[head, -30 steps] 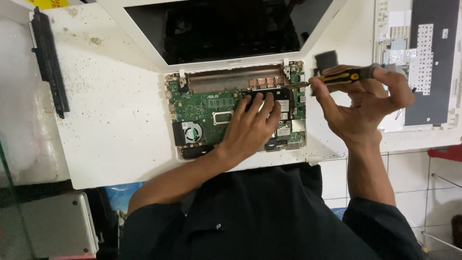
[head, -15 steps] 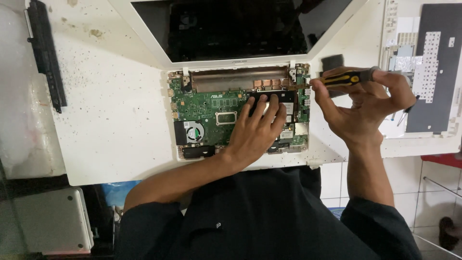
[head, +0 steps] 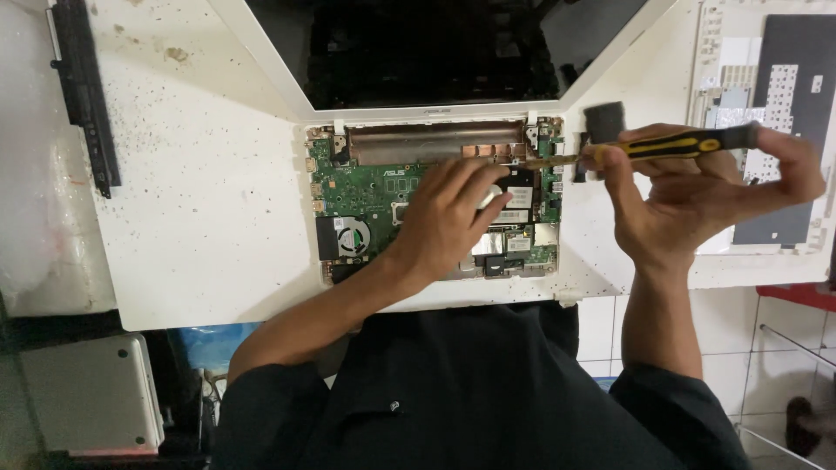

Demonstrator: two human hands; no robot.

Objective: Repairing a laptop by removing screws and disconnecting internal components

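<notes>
Green circuit board (head: 374,196) in opened white plastic laptop base, pressed by left hand (head: 448,218), fingers (head: 483,178) spread; yellow-and-black-handled screwdriver (head: 670,144) pinched by right hand (head: 697,196) fingers, over speckled white surface (head: 200,218).

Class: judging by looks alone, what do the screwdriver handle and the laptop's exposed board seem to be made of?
Screwdriver handle: likely moulded plastic or rubber, matt black with yellow stripes, held in the right hand. Exposed board: green lacquered circuit laminate, probably fibreglass, studded with dark chips; the left hand rests on it.

My left hand (head: 448,213) rested on the green circuit board (head: 374,196); my right hand (head: 688,196) gripped a yellow-and-black screwdriver (head: 670,145) beside it.
</notes>
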